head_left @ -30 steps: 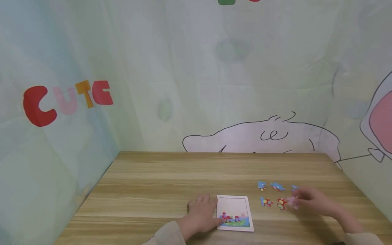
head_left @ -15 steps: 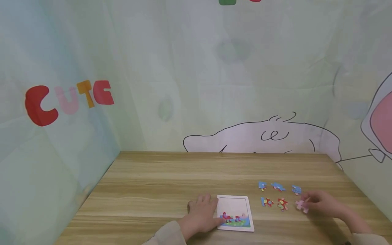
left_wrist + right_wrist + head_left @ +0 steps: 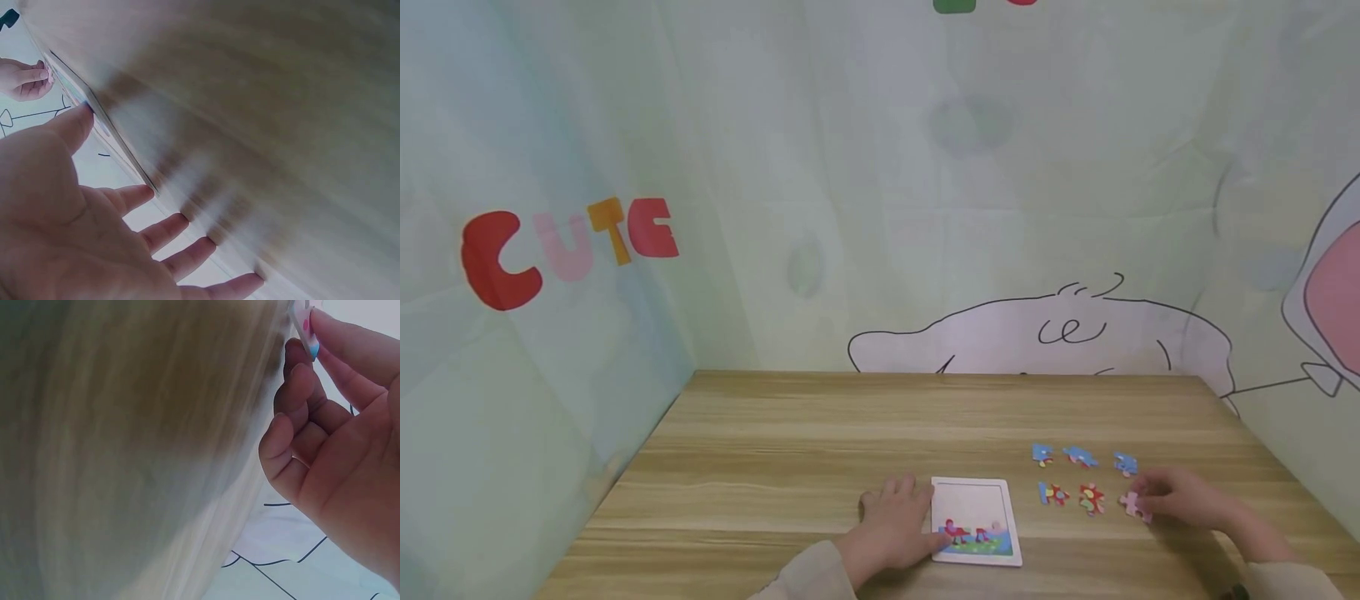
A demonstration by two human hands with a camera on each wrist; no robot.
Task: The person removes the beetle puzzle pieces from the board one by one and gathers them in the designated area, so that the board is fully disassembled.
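My left hand [image 3: 895, 525] lies with fingers spread along the left side of a square white puzzle tray [image 3: 972, 502]. Its thumb touches the tray's edge, and the left wrist view shows the fingertips on the tabletop. Some pieces fill the lower part of the tray, making a picture of red and pink birds over blue and green. With thumb and fingertips, my right hand [image 3: 1183, 500] pinches a pink puzzle piece [image 3: 1131, 503]. The right wrist view shows that piece [image 3: 306, 328] edge-on at the top, its other fingers curled below.
Left of the right hand, several loose puzzle pieces lie in two rows, including a red flower piece [image 3: 1092, 499] and a blue piece [image 3: 1125, 463]. The wooden table [image 3: 790, 433] meets a printed curtain [image 3: 760, 250] behind and at the sides.
My right hand has drawn the pink piece rightward, away from the red flower piece, then slightly back left. The blue piece above it came into full sight. The left hand stays put.
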